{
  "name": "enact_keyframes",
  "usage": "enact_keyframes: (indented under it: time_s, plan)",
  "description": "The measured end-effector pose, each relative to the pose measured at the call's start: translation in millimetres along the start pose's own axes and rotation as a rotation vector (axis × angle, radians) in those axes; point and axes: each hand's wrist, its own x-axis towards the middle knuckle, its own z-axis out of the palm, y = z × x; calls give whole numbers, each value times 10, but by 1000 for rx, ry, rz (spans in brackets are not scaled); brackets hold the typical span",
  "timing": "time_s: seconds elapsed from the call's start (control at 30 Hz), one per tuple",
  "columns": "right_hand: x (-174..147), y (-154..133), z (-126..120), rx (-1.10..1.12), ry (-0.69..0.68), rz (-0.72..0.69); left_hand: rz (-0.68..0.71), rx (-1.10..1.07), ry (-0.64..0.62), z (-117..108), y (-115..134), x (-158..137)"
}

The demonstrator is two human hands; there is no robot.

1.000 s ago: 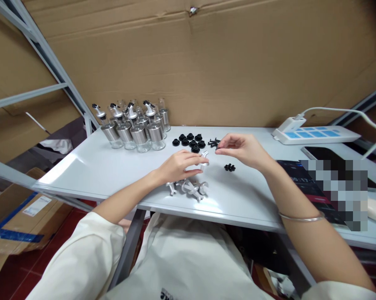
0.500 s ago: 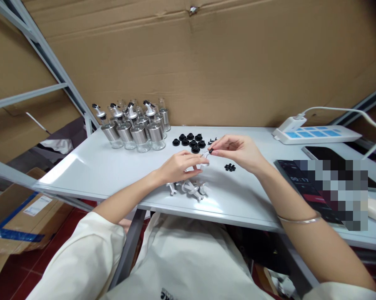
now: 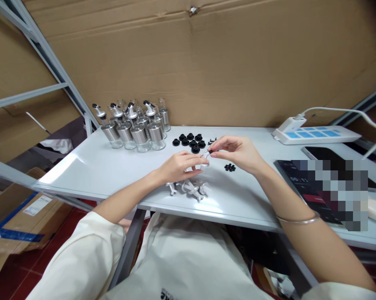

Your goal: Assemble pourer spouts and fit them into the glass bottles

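My left hand [image 3: 182,164] holds a white pourer spout [image 3: 204,161] between thumb and fingers, above the table. At the spout's tip, my right hand [image 3: 233,151] pinches a small black cap [image 3: 210,152]; whether it is fully seated on the tip I cannot tell. Below my left hand lie several loose white pourer spouts [image 3: 192,189]. Behind my hands sits a cluster of black stoppers [image 3: 190,141], with a few thin black pieces [image 3: 212,141] beside it. A little group of small black parts [image 3: 230,167] rests under my right hand.
Glass bottles with metal sleeves [image 3: 139,134] stand at the back left, several topped with pourers. A power strip [image 3: 319,134] with a plugged-in charger lies at the back right, near two phones [image 3: 295,179]. Cardboard [image 3: 206,71] walls the table's back.
My right hand has shifted very slightly at the spout's tip, with the black cap still in its fingers. My left hand stays nearly in place.
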Motion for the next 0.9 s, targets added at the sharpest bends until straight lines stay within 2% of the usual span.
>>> enact_keyframes:
  time_s: [0.27, 0.4, 0.5, 0.67, 0.9]
  plan:
    - [-1, 2, 24, -26, -1, 7, 19, 23, -2, -10, -11, -1]
    - [4, -1, 35, -8, -4, 27, -20, 22, -46, -6, -19, -6]
    - [2, -2, 12, 119, -58, 98, -50, 1, -74, -26, -1, 4]
    - [-8, -8, -32, 430, -250, 290, -71, -77, -96, -74, 42, 33]
    - [-6, -18, -17, 484, -269, 367, -44, -56, -103, -61, 27, 34]
